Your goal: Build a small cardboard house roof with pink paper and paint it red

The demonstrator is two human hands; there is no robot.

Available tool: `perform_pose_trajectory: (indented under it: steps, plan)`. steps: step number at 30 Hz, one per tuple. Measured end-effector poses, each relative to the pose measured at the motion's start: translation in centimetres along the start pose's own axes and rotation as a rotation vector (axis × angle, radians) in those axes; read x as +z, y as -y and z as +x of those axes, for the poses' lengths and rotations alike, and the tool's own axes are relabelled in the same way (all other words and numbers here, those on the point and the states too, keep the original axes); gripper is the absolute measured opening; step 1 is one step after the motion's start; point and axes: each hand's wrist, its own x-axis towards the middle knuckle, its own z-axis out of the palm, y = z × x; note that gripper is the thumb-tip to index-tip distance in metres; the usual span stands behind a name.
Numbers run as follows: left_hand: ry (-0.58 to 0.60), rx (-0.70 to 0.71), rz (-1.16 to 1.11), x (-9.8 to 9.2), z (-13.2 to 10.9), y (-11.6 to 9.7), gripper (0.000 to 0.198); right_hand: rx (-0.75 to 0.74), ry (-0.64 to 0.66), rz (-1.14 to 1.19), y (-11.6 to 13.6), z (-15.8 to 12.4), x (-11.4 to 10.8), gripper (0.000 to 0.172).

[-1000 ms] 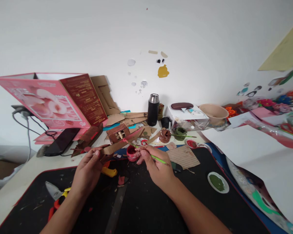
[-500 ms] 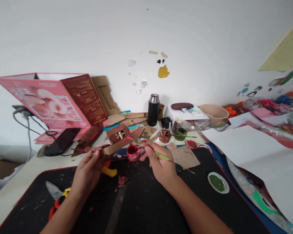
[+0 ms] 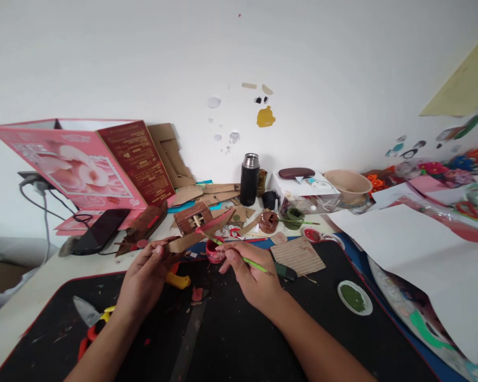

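My left hand [image 3: 145,278] grips the near end of a cardboard strip [image 3: 185,242], which slants up to the right; its far part is painted pinkish red. A thin green paintbrush [image 3: 257,265] is pinched in my right hand [image 3: 254,273], its tip touching the strip near the painted part. Below the brush stands a small jar of red paint [image 3: 214,253], partly hidden by my right fingers. Just behind the strip sits a little brown model house [image 3: 191,216] with a window.
Scissors [image 3: 93,318] and a metal ruler [image 3: 189,339] lie on the black mat. A dish of green paint [image 3: 355,298] sits to the right, near corrugated cardboard [image 3: 300,255]. Brown [image 3: 269,222] and green paint jars [image 3: 294,218] and a black flask [image 3: 249,180] stand behind.
My right hand has moved slightly left and down, bringing the brush tip from beside the red jar onto the cardboard strip. My left hand stays nearly still.
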Motion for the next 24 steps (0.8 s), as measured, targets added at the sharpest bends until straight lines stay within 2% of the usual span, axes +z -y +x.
perform_pose_trajectory:
  steps: [10,24]
  plan:
    - [0.018,-0.03,0.002,0.22,-0.09,-0.03,0.042,-0.096,0.053,-0.016,-0.23,-0.19,0.44,0.026]
    - [0.017,-0.015,0.002,-0.12,-0.02,0.09,0.042,-0.016,-0.029,-0.013,-0.47,0.01,-0.37,0.028]
